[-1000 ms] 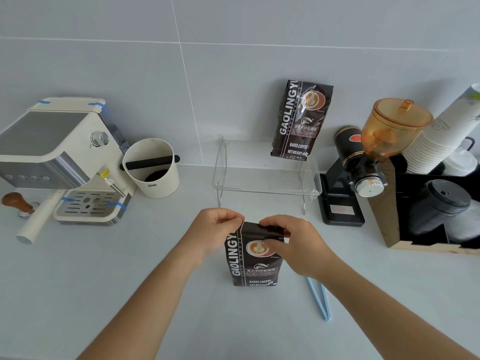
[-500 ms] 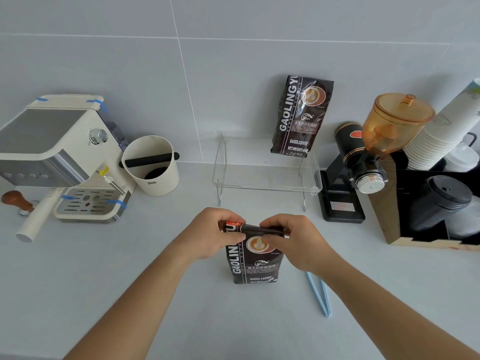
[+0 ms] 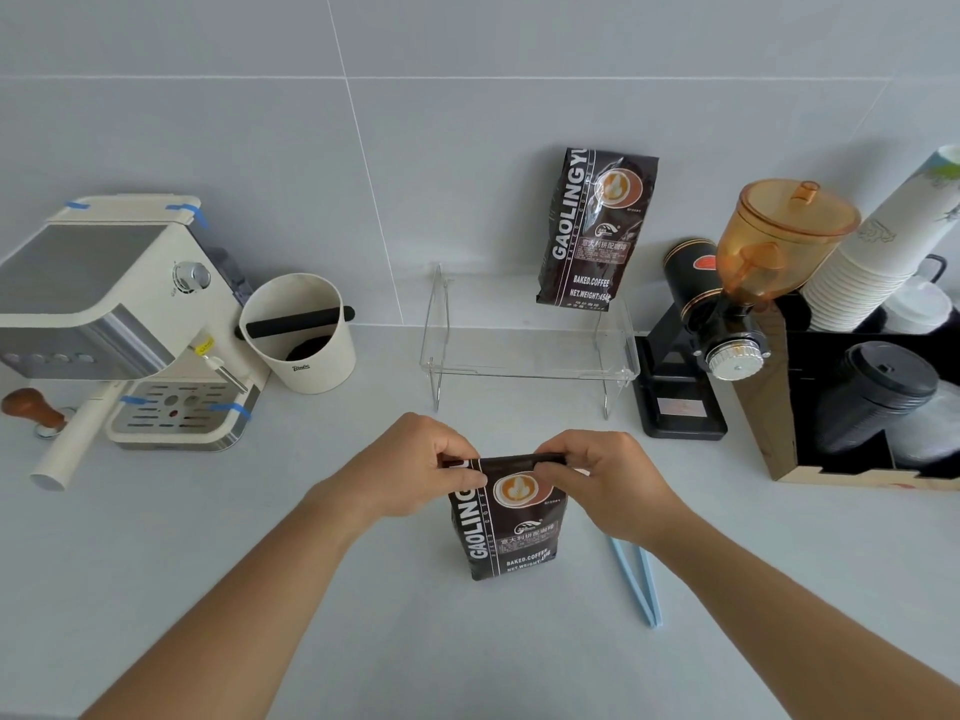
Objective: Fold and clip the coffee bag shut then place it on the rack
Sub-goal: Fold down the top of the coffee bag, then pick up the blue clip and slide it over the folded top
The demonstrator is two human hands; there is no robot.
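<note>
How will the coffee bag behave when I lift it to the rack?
The coffee bag stands upright unaided and looks full, so probably hefty. Its folded top, pinched by both hands, may spring open, since the blue clip lies unused.

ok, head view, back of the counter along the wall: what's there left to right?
Cream espresso machine → cream knock box with black bar → clear acrylic rack → black coffee grinder with amber hopper → stack of white paper cups. The second dark coffee bag overlaps the rack, so I've left it out.
</note>
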